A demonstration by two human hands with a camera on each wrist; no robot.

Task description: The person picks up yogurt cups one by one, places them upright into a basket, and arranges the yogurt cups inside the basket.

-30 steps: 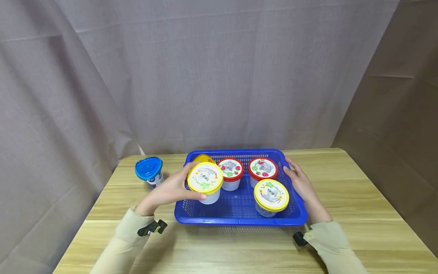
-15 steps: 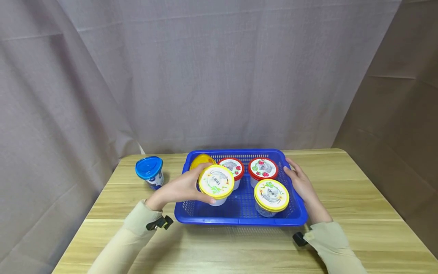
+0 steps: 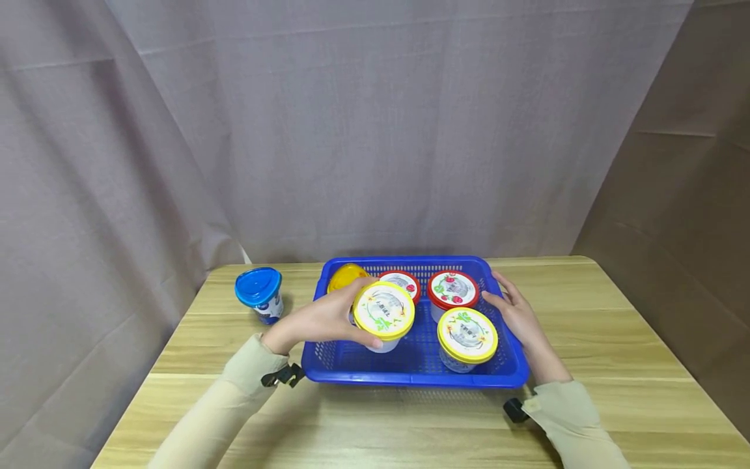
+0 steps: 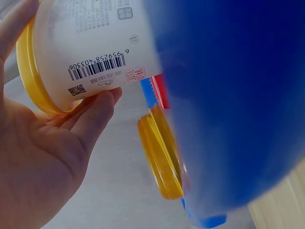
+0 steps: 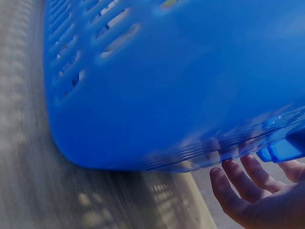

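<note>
My left hand (image 3: 322,319) grips a yellow-lidded white tub (image 3: 383,311) over the left half of a blue plastic basket (image 3: 410,379). The left wrist view shows the barcode on this tub's side and fingers under it. On the basket's right rim, my right hand (image 3: 518,319) holds with the thumb at the rim and the fingers along the outer wall. Inside stand two red-lidded tubs (image 3: 453,288), one partly hidden by the held tub. Another yellow-lidded tub (image 3: 467,335) is at the front right. An amber-lidded cup (image 3: 347,276) sits in the back left corner.
A blue-lidded cup (image 3: 258,286) stands on the wooden table (image 3: 375,430), left of the basket. Grey cloth (image 3: 363,130) hangs behind the table, with brown cloth (image 3: 674,215) along the right side.
My left hand has carried the yellow-lidded tub rightward across the basket, uncovering more of the amber lid and covering part of a red-lidded tub. The right hand stays at the rim.
</note>
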